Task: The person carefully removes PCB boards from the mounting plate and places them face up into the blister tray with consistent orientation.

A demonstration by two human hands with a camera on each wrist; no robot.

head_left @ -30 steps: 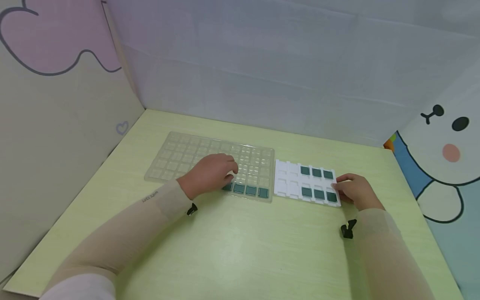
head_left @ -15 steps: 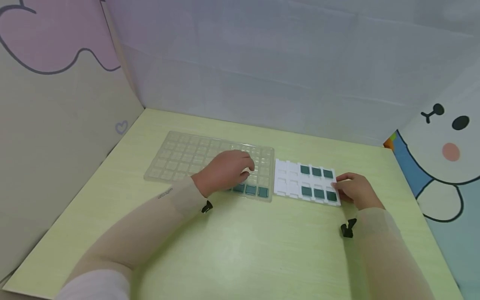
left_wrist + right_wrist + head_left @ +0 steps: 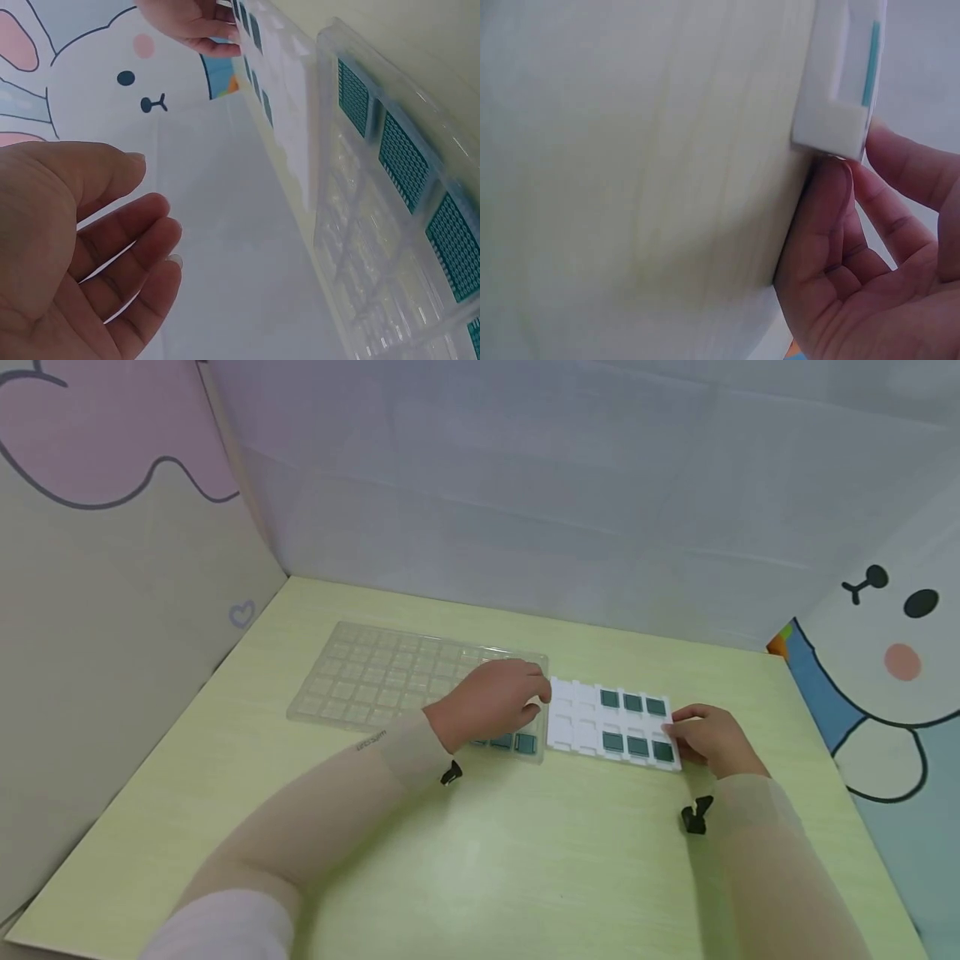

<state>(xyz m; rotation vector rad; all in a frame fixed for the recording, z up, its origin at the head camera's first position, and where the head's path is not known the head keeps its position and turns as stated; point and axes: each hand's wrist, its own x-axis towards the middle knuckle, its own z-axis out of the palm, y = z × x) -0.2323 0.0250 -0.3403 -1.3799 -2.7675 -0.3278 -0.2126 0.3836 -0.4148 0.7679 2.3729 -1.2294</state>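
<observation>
My left hand [image 3: 498, 697] hovers over the right end of a clear plastic tray [image 3: 375, 672], close to a white tray [image 3: 573, 718]. Its fingers are loosely bent, and the left wrist view shows a gap between thumb and fingers with nothing in it. Green square chips [image 3: 403, 161] with dotted faces lie in a row along the clear tray's near edge, partly hidden by this hand in the head view. My right hand [image 3: 708, 743] grips the white tray's right edge, thumb on top and fingers against the side. Two rows of green chips [image 3: 637, 747] sit in that tray.
Both trays lie side by side on a pale yellow-green table [image 3: 465, 860]. A white cloth wall [image 3: 487, 510] stands behind it, and printed panels rise at left and right. Black clips [image 3: 697, 816] hang at both wrists.
My left hand has moved rightward across the clear tray toward the white tray, covering more of its chips. The right hand stays on the white tray's edge.
</observation>
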